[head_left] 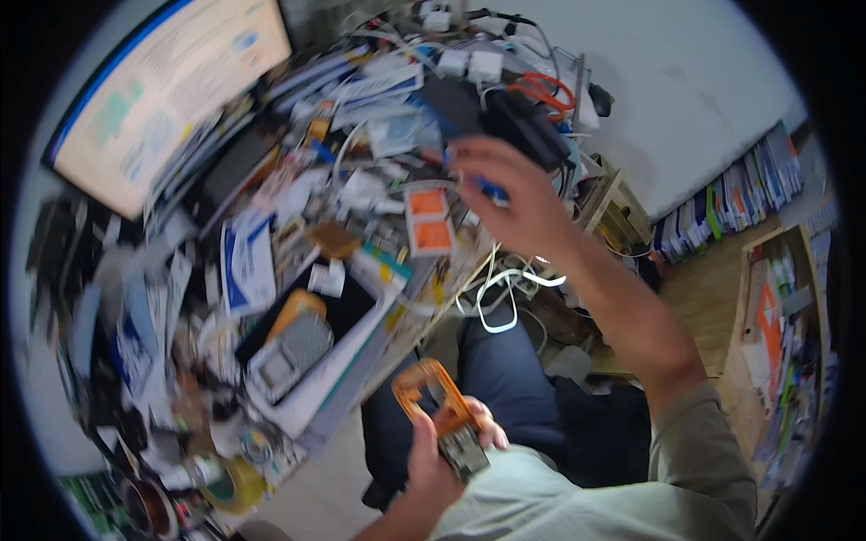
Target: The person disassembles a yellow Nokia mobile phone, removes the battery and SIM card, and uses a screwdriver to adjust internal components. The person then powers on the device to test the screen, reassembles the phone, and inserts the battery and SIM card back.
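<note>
Low over my lap, my left hand [435, 464] is closed around an orange phone housing [433, 383]. The upper end of the housing is an open frame, and a grey metallic part [465, 451] shows at its lower end. My right hand [514, 194] is stretched out above the cluttered desk, its fingers bent and smeared by motion. Something blue [492, 187] shows at its fingers, too blurred to name. A grey phone [290, 356] lies on a black flat pad [347, 311], next to an orange-brown piece [296, 311].
A lit monitor [171, 90] stands at the far left. Orange-handled scissors [546, 95], white chargers [485, 66] and an orange-and-white card [431, 221] lie among the clutter. White-framed glasses [501, 302] are at the desk edge. Tape rolls [236, 487] sit lower left; books [731, 194] line the right wall.
</note>
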The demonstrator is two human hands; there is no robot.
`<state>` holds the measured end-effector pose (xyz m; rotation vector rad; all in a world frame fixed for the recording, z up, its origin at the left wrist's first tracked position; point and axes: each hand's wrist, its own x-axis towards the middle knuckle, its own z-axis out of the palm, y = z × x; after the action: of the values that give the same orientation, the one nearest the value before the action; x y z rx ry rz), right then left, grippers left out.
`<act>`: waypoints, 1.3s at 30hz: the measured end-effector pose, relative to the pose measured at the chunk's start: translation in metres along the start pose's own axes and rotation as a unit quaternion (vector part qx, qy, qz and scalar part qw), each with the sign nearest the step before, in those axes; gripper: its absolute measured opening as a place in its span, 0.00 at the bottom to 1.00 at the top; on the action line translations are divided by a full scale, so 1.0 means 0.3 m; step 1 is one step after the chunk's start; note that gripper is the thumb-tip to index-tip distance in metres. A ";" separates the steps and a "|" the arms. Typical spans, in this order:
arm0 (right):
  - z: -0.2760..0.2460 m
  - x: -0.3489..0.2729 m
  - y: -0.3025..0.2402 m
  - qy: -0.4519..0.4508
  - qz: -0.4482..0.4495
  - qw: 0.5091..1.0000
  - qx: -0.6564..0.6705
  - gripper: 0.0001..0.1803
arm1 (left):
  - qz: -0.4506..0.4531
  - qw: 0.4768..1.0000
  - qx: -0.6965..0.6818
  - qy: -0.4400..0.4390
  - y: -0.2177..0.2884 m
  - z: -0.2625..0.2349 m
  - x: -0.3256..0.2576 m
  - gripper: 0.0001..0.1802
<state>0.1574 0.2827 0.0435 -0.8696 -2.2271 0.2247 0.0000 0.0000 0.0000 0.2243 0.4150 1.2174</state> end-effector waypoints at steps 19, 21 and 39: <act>-0.067 -0.414 -0.751 -0.191 -0.161 0.952 0.180 0.22 | 0.093 0.985 -0.131 0.061 0.048 0.011 -0.237 0.50; -0.080 -0.413 -0.732 -0.180 -0.155 0.954 0.183 0.21 | 0.078 0.991 -0.111 -0.008 0.042 -0.025 -0.202 0.52; 0.006 -0.425 -0.590 -0.136 0.184 0.902 0.367 0.14 | -0.091 0.995 -0.037 -0.016 -0.024 -0.064 -0.174 0.56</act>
<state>0.1291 0.0664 0.0397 -0.8408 -1.9337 1.3383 -0.0168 -0.0526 -0.0102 0.1394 0.3546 1.0476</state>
